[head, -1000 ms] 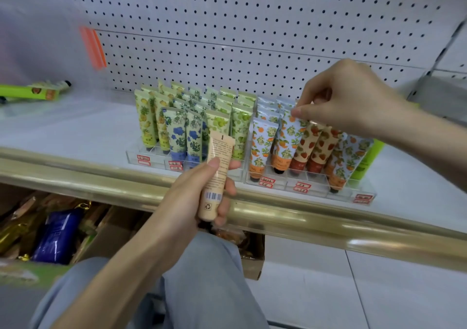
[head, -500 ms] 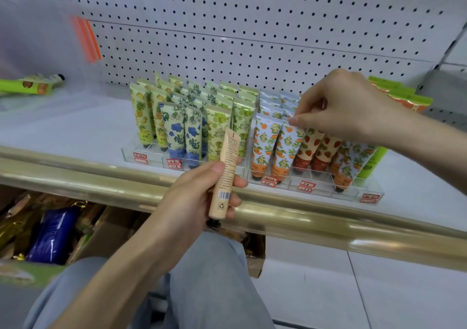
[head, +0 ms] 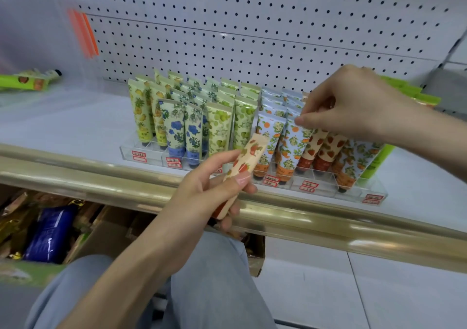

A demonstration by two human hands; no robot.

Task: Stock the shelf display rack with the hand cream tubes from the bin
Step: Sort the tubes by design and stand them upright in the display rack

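The held tube point(head: 249, 159) is cream with red strawberries (so are some racked tubes point(head: 328, 149)); pegboard point(head: 252, 25) white, black-dotted.

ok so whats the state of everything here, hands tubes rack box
left hand: grips the strawberry tube
strawberry tube: tilted, not yet slotted in
right hand: fingers curled on tube tops in the strawberry row; grip hidden
display rack: on the shelf, rows holding tubes
racked tubes: standing cap down, leaning back
green tube: lying on its side, far left
cardboard box: open, below the shelf
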